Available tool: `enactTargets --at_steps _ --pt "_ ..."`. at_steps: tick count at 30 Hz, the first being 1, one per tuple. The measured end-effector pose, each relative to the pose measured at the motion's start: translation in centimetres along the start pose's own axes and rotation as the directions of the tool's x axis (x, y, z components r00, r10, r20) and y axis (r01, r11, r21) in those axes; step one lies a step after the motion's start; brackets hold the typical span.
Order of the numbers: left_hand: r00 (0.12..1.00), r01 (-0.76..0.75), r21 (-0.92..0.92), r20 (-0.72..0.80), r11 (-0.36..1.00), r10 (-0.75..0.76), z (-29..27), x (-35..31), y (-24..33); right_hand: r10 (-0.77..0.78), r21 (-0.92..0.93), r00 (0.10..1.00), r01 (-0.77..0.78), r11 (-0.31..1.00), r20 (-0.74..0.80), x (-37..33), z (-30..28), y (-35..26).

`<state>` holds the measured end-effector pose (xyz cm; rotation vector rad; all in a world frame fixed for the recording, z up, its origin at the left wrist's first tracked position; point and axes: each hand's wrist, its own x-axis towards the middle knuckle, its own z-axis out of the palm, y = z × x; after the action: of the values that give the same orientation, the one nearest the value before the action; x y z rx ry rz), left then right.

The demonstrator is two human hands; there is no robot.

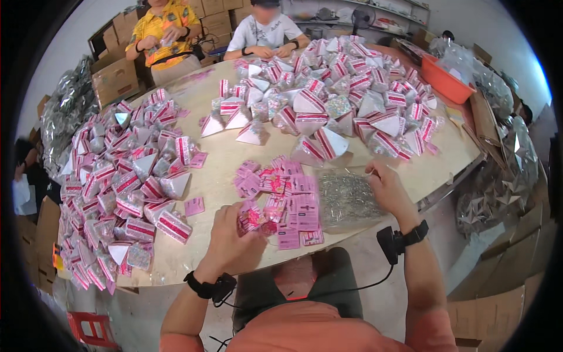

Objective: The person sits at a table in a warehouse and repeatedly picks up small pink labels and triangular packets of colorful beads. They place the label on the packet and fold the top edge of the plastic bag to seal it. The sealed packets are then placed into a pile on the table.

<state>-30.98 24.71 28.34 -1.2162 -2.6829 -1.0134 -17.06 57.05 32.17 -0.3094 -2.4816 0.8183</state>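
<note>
Pink paper header cards [290, 196] lie fanned on the table, my left hand [231, 237] pinching one small filled packet [251, 218] at their near-left edge, my right hand [388, 189] gripping the clear bag of silver bits [346, 199] just right of them.

On the surface [234, 158], the left hand [231, 237] holds a pink packet [251, 218] and the right hand [388, 189] touches a clear bag [346, 199].
</note>
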Motion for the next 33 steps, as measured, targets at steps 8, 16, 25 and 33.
enactTargets --at_steps 8,16,25,33 --pt "0.999 0.046 -0.213 -0.018 0.976 -0.051 0.4 0.2 1.0 0.339 0.314 0.930 -0.368 0.875 0.144 -0.6 0.6 0.7" --pt "0.997 0.060 -0.274 -0.021 0.960 -0.068 1.0 -0.3 0.5 0.315 0.318 0.945 -0.327 0.890 0.090 -0.5 0.8 1.2" --pt "0.990 0.140 -0.447 0.032 0.884 -0.141 1.7 -0.7 0.8 0.231 0.191 0.972 -0.219 0.957 -0.046 -0.3 0.3 1.0" --pt "0.995 0.075 -0.469 -0.025 0.880 -0.098 2.1 -0.7 0.8 0.196 0.213 0.961 -0.153 0.965 -0.197 -0.6 0.3 1.4"
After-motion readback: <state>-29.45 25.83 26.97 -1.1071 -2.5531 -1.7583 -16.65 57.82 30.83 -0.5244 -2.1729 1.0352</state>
